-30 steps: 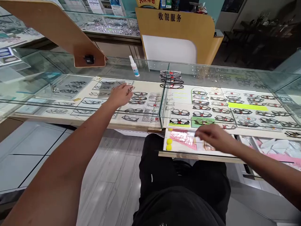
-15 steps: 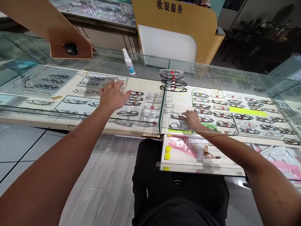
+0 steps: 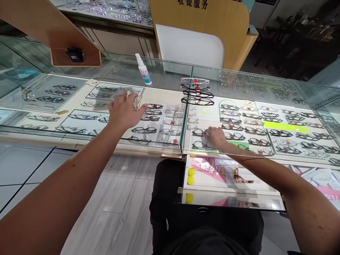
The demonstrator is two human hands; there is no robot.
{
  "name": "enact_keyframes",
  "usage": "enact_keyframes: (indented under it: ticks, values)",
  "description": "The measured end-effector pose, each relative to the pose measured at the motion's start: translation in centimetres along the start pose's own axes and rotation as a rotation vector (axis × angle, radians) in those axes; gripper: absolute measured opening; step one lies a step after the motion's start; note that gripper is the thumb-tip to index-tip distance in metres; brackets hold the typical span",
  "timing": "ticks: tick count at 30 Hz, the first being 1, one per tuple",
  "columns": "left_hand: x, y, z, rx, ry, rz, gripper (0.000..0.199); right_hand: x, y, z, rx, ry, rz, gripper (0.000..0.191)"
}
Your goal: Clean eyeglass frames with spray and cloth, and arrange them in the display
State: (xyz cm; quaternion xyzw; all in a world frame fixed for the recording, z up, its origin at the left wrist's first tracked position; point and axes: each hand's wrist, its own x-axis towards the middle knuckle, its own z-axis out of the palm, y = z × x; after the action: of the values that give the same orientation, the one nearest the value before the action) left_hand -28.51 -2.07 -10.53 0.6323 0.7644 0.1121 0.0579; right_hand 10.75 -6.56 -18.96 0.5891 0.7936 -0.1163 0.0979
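Note:
My left hand (image 3: 123, 111) is over the glass top of the display counter, its fingers curled round a crumpled beige cloth (image 3: 137, 101). Behind it a white spray bottle (image 3: 145, 72) stands on the glass. Inside the case, beneath the glass, my right hand (image 3: 216, 137) has its fingers closed at the right end of a dark-framed pair of eyeglasses (image 3: 198, 132); the fingertips are partly hidden. Just in front of that pair lies another pair of eyeglasses (image 3: 199, 145). On the glass top, several eyeglasses (image 3: 198, 101) are lined up one behind another near the upright glass divider (image 3: 183, 124).
Rows of eyeglasses (image 3: 281, 133) fill the case to the right, and more frames (image 3: 145, 130) lie left of the divider. A pulled-out drawer (image 3: 204, 191) with pink packets is before my lap. A brown mirror stand (image 3: 89, 58) stands at the left.
The view has shifted slightly, showing more of the drawer front. Both hands stay nearly in place, the left on the cloth and the right at the eyeglasses.

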Motion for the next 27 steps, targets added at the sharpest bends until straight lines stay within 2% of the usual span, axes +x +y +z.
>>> enact_keyframes:
  ticks: [2,4,7,10,12,14,16,18,20,21,23,27]
  values:
    - [-0.1,0.1,-0.1,0.008,0.000,0.004,0.082,-2.2,-1.2,-0.4,0.031,-0.069,-0.011,0.046]
    - [-0.1,0.2,-0.1,0.018,-0.001,0.011,0.082,-5.3,-2.7,-0.7,0.086,-0.190,-0.069,0.057]
    - [-0.1,0.2,-0.2,0.027,0.004,0.012,0.081,-10.6,-4.9,-2.0,0.296,-0.390,-0.265,0.074]
    - [-0.1,0.3,-0.3,0.021,-0.009,0.000,0.086,-14.6,-6.3,-5.0,0.579,-0.544,-0.396,0.076]
    - [-0.1,0.3,-0.3,0.020,-0.012,-0.001,0.089,-15.5,-6.4,-7.9,0.700,-0.535,-0.463,0.074]
    - [-0.1,0.2,-0.3,0.023,-0.002,0.002,0.089,-14.6,-5.6,-10.9,0.672,-0.366,-0.488,0.070]
    - [-0.1,0.2,-0.2,0.019,0.009,0.009,0.089,-12.1,-4.4,-13.5,0.511,-0.103,-0.414,0.062]
    - [-0.1,0.1,-0.1,0.008,0.019,0.016,0.088,-8.7,-3.2,-15.2,0.301,0.138,-0.291,0.048]
    - [-0.1,0.0,-0.1,0.003,0.025,0.025,0.087,-5.2,-2.3,-16.0,0.113,0.295,-0.273,0.032]
    - [-0.1,0.0,-0.1,0.005,0.025,0.026,0.087,-3.7,-2.1,-16.1,0.057,0.339,-0.299,0.026]
    - [-0.1,0.0,-0.1,0.013,0.025,0.019,0.087,-1.1,-2.2,-15.8,-0.046,0.383,-0.326,0.031]
    - [-0.2,0.2,0.0,0.030,0.030,0.003,0.085,1.3,-3.2,-14.5,-0.168,0.388,-0.293,0.043]
